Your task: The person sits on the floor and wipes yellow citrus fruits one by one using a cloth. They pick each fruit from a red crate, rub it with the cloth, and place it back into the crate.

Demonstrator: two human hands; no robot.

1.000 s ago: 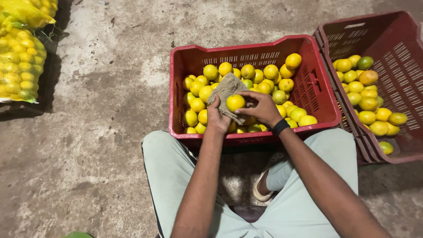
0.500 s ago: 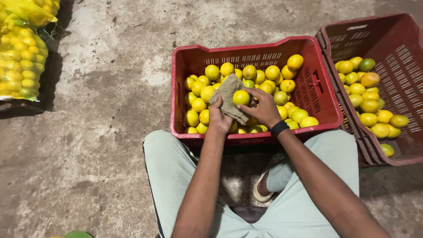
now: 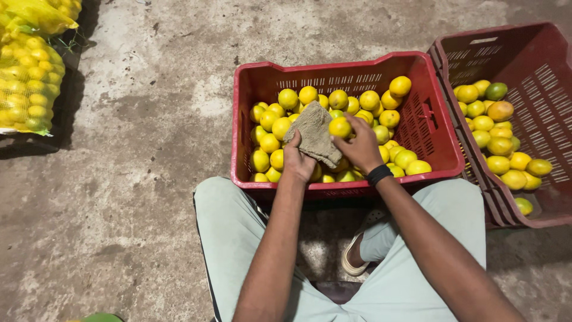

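Gripping yellow fruit at frame centre: right hand clamped on it, left hand clutching cloth just left.

A rough, stained concrete floor carries everything — a red slatted crate of yellow fruit stands on it in the middle, and a darker red crate stands just beside it at the right. At the far left sit yellow mesh sacks of fruit.
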